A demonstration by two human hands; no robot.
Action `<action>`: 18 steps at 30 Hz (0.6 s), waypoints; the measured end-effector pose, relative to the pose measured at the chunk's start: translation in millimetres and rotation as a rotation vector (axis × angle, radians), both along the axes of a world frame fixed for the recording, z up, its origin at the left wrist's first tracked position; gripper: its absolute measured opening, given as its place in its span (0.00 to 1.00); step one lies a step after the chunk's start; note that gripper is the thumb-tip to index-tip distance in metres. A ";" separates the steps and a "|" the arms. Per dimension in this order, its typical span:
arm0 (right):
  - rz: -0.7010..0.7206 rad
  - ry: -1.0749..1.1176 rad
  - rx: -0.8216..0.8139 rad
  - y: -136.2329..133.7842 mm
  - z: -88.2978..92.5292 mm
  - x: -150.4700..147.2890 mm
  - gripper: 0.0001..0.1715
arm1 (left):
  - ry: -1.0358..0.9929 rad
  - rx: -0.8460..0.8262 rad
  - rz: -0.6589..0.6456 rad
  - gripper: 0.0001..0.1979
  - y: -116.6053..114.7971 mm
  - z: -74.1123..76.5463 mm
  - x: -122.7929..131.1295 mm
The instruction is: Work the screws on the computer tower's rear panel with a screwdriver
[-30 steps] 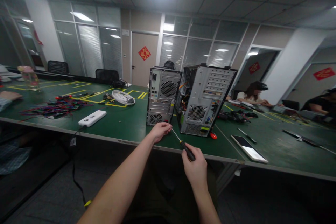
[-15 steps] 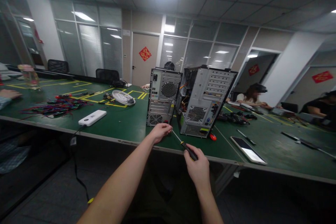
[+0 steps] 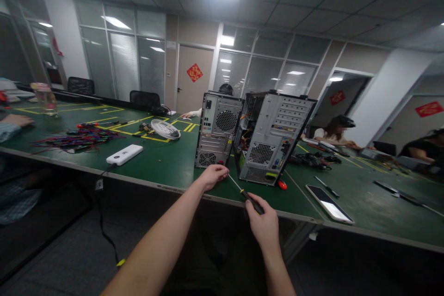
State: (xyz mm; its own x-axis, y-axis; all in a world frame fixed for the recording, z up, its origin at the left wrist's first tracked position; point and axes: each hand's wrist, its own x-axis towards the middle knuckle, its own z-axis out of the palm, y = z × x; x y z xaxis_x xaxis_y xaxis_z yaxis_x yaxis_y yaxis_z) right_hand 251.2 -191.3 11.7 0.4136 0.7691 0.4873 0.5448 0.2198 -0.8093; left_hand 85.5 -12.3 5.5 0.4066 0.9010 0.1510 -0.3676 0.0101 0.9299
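My right hand point(image 3: 265, 223) is wrapped around the black-and-yellow handle of a screwdriver point(image 3: 250, 199), whose thin shaft points up and left. At its tip, the fingers of my left hand point(image 3: 213, 177) are pinched together; anything between them is too small to make out. Just behind my left hand stands a narrow computer tower point(image 3: 215, 143), with its back panel of vents and ports facing me. Beside it on the right, a larger computer tower point(image 3: 262, 155) stands with its left side uncovered and wires showing inside.
On the green table point(image 3: 166, 171) lie a white power bank point(image 3: 125, 154), a bundle of coloured wires point(image 3: 78, 138) and a white round fan part point(image 3: 165, 129). To the right are a phone point(image 3: 329, 203), another screwdriver point(image 3: 327, 187) and black cables point(image 3: 314, 159). Other people sit around the table.
The view has shifted slightly, so everything sits a little lower and to the right. Both hands and the screwdriver keep nearly the same pose.
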 end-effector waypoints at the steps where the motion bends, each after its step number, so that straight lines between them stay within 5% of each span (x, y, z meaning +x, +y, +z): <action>1: 0.005 0.001 -0.004 0.0 1.1 0.7 0.26 | 0.003 0.002 -0.003 0.19 0.1 -0.1 -0.2; 18: -0.011 -0.059 -0.105 -7.5 39.4 -3.1 0.26 | 0.054 0.028 -0.019 0.22 -3.9 2.8 -0.7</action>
State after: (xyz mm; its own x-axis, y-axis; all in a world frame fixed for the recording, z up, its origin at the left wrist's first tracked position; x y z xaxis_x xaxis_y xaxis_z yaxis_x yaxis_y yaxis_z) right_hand 248.1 -198.7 51.1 0.3955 0.8127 0.4279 0.5941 0.1290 -0.7940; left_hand 84.9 -16.2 8.3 0.4322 0.8887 0.1532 -0.3169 -0.0094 0.9484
